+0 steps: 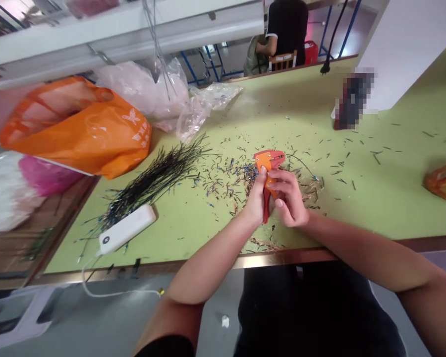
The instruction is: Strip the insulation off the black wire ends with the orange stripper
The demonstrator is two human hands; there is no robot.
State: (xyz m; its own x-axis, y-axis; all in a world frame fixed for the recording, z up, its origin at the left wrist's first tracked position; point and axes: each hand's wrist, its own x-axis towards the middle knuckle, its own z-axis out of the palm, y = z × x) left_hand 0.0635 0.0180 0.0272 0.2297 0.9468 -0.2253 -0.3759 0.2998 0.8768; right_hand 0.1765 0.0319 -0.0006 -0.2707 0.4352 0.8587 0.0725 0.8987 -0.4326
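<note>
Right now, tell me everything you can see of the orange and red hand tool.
The hand tool has a red head, an orange plate with small pale dots, and a red handle pointing toward the person; it looks like painted metal or plastic. The left hand grips it, thumb on the orange part, while the right hand's fingers overlap its other side. A thin black wire extends from the head's right end. The hands hide whether it is squeezed.

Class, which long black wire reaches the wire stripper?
The single black wire curving rightward from the wire stripper to a blue connector; the others lie in the bundle on the left.
</note>
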